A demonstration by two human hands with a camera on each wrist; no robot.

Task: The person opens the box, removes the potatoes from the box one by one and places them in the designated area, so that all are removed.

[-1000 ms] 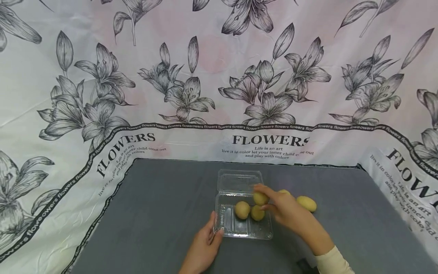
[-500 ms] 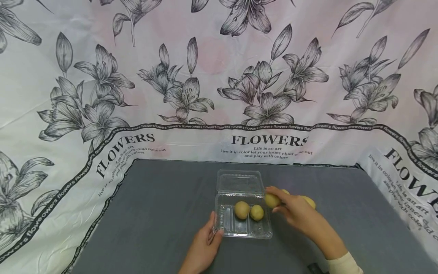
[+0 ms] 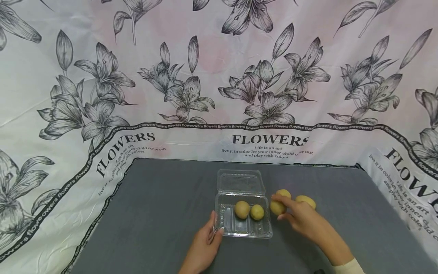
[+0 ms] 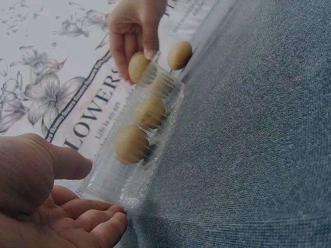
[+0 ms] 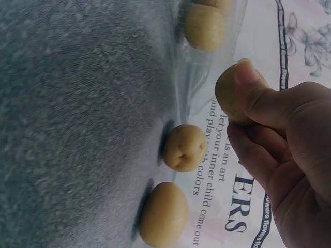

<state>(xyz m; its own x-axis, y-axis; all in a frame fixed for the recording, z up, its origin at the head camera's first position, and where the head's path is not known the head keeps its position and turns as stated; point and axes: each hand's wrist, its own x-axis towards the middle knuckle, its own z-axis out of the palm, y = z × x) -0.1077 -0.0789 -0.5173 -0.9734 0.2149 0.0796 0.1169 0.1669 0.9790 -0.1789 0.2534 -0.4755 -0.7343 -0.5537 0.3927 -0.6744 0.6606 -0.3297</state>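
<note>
A clear plastic clamshell container (image 3: 244,228) lies open on the grey table, its lid (image 3: 240,182) folded back. Two potatoes (image 3: 242,209) (image 3: 257,212) lie inside it. My left hand (image 3: 213,230) grips the container's near left corner, thumb on the rim; the left wrist view shows that corner (image 4: 111,188) between thumb and fingers. My right hand (image 3: 282,213) pinches a third potato (image 3: 275,207) just right of the container, low over the table. The right wrist view shows my thumb (image 5: 253,88) pressed on this potato (image 5: 227,101).
Two more potatoes (image 3: 284,193) (image 3: 305,201) lie on the grey table (image 3: 164,213) behind my right hand, also seen in the right wrist view (image 5: 184,147) (image 5: 161,214). A flower-printed sheet (image 3: 219,76) rises behind and beside the table.
My right hand has carried its potato from over the container's right side out to the right and down beside it. The left hand and the container have stayed still.
</note>
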